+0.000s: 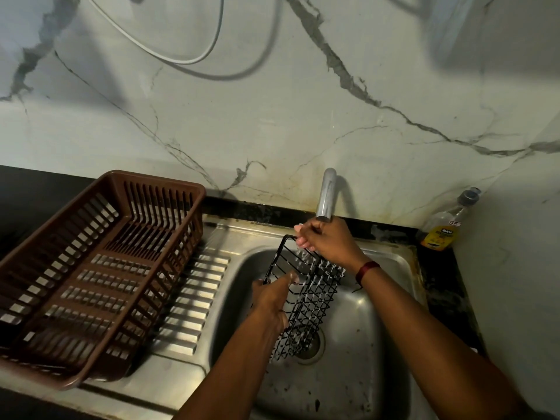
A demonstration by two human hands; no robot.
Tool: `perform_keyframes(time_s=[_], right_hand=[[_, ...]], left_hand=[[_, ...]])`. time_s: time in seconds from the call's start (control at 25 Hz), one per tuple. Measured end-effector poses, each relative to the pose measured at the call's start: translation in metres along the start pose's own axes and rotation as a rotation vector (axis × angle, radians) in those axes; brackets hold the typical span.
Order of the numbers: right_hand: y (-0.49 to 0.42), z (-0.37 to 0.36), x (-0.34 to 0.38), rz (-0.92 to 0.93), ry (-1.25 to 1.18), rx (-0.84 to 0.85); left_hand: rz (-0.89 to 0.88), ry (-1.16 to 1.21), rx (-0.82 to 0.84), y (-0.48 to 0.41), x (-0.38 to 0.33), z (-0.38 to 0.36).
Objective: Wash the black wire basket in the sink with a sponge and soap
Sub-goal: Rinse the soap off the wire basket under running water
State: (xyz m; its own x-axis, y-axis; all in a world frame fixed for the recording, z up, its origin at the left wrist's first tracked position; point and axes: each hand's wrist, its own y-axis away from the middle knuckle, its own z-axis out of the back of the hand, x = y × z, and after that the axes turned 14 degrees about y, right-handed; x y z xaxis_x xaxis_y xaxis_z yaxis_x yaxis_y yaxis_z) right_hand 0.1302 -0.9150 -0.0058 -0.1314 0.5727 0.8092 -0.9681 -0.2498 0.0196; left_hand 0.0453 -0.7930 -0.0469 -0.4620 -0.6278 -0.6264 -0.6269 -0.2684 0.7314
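The black wire basket (312, 301) stands tilted on end in the steel sink (372, 338), its lower end over the drain. Water from the faucet (326, 195) splashes white over its wires. My left hand (272, 301) grips the basket's left edge. My right hand (325, 239) holds the top rim right under the faucet spout, fingers curled over the wire. No sponge is visible.
A brown plastic dish rack (100, 268) sits on the ribbed drainboard (194, 301) to the left. A bottle of yellow dish soap (444, 225) stands on the dark counter at the back right corner. A marble-patterned wall rises behind the sink.
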Motion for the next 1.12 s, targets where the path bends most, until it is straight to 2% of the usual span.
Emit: perform_keyframes(time_s=[0.08,0.16,0.24,0.32,0.36,0.48,0.56,0.64,0.68,0.8,0.88,1.0,1.08,1.12], right_hand=[[-0.001,0.004,-0.020,0.026,0.232,-0.069],[0.004,0.006,-0.037,0.018,0.380,-0.070],[0.013,-0.001,-0.038,0.029,0.349,-0.001],[0.025,-0.013,-0.032,0.055,0.178,0.109],[0.030,-0.019,-0.034,0.077,0.166,0.141],[0.035,-0.024,-0.051,0.135,0.430,0.111],[0.036,-0.019,-0.055,-0.002,0.510,0.084],[0.036,-0.015,-0.051,-0.171,0.427,0.044],[0.036,-0.015,-0.047,-0.171,0.402,0.048],[0.039,-0.030,-0.024,0.087,0.477,0.170],[0.036,-0.040,-0.024,0.179,0.469,0.200],[0.030,-0.031,-0.046,0.010,0.471,0.198],[0.031,-0.015,-0.064,-0.135,0.350,0.193],[0.031,-0.011,-0.068,-0.150,0.290,0.184]], left_hand=[[0.007,0.026,-0.019,-0.001,-0.002,0.004],[0.028,0.069,-0.043,-0.001,-0.003,0.007],[0.043,0.097,-0.059,-0.001,-0.002,0.007],[0.046,0.107,-0.061,-0.001,-0.003,0.005],[0.044,0.110,-0.066,-0.001,-0.004,0.004],[0.027,0.091,-0.091,-0.003,-0.003,0.004],[0.011,0.078,-0.091,-0.005,0.000,0.007],[0.019,0.073,-0.078,-0.006,0.005,0.010],[0.023,0.072,-0.078,-0.005,0.006,0.010],[-0.005,0.038,-0.085,-0.001,0.010,0.007],[-0.013,0.016,-0.086,0.000,0.011,0.004],[-0.005,0.027,-0.074,-0.002,0.009,0.006],[-0.012,0.028,-0.058,-0.006,0.007,0.011],[-0.013,0.026,-0.044,-0.008,0.009,0.013]])
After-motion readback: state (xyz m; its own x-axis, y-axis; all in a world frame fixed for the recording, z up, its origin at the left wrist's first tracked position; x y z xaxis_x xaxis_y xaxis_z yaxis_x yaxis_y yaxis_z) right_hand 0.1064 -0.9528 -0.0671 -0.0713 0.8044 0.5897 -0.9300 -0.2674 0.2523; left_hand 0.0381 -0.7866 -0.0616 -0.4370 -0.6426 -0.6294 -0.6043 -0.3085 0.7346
